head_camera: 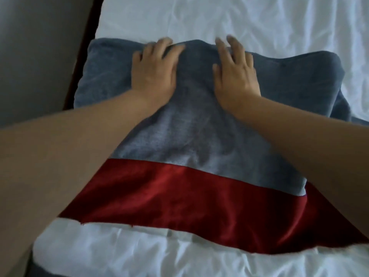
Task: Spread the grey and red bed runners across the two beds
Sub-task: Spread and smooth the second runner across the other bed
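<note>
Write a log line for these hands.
bed runner: folded, on white sheet | left hand: at far fold, grip unclear | right hand: flat on grey

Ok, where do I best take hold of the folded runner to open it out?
Take the bed runner by its far grey folded edge, reaching over from the near side. That edge is thick, rounded and stands proud of the white sheet, so fingers can hook over it, as the left hand does.

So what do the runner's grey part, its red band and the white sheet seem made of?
Grey part: likely soft matte fleece or terry; fuzzy nap, thick rolled fold. Red band: satin or velvet-like; shiny highlights, frayed edge. White sheet: smooth woven cotton or blend; fine creases, faint sheen.
</note>
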